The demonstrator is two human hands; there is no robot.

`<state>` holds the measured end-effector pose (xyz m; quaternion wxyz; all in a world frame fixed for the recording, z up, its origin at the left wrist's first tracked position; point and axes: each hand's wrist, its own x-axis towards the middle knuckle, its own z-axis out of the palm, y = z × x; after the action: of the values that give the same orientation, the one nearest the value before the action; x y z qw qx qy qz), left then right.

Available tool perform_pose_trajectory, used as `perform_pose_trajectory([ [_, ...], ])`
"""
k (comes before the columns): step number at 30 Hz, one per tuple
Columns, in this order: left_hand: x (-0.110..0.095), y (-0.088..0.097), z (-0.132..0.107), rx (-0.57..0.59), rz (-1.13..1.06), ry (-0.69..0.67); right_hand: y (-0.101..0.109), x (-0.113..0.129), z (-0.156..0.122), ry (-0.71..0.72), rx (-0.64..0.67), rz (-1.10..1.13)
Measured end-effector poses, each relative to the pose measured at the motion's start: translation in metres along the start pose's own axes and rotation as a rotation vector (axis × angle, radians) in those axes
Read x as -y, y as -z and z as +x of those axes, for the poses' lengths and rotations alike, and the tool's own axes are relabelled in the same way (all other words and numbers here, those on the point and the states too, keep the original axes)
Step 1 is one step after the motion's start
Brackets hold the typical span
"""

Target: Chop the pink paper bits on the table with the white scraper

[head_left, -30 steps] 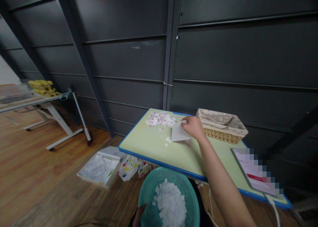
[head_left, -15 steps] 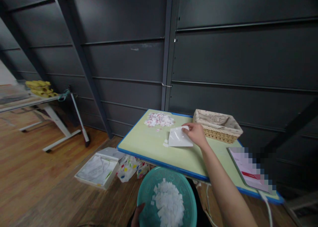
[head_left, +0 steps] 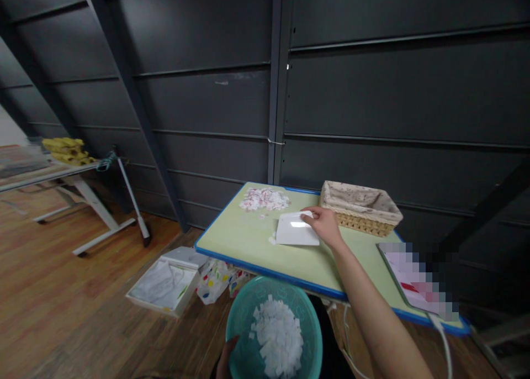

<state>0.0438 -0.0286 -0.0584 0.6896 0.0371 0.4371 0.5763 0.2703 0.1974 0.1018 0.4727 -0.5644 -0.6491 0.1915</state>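
My right hand (head_left: pixel 323 224) grips the upper right corner of a glossy white plastic scraper (head_left: pixel 295 231), thumb on top. The scraper sits low over the pale green tabletop (head_left: pixel 236 238); I cannot tell if its whole edge touches. A few small white pieces (head_left: pixel 272 238) lie against its left side. Farther back is a loose heap of white and reddish scraps (head_left: pixel 265 199). My left hand (head_left: pixel 227 357), partly cut off by the frame, holds the left rim of a green plastic basket (head_left: pixel 238 312) below the table's front edge. Inside is a pile of small white pieces (head_left: pixel 278 337).
A lined wicker basket (head_left: pixel 364 224) stands at the table's back right. A tablet (head_left: pixel 408 279), partly blurred out, lies at the right end with a white cable (head_left: pixel 445 343). An open white box (head_left: pixel 163 285) and a spotted plastic bag (head_left: pixel 213 282) are on the floor left.
The scraper has moved slightly left with my right hand, and the light on it has shifted. The small pieces beside it appear pushed a little left. My left hand stays on the basket.
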Motion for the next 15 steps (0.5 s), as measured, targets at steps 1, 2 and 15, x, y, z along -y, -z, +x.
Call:
perform_pose_trajectory([
  [1, 0.000, 0.000, 0.000, -0.001, 0.000, 0.002, -0.001, -0.001, 0.000, -0.014, -0.008, 0.029],
  [2, 0.000, 0.000, 0.000, -0.002, 0.000, 0.003, -0.001, -0.002, 0.000, -0.029, -0.020, 0.055],
  [15, 0.000, -0.001, -0.001, -0.003, 0.003, -0.008, -0.011, -0.006, -0.002, 0.000, -0.024, -0.147],
])
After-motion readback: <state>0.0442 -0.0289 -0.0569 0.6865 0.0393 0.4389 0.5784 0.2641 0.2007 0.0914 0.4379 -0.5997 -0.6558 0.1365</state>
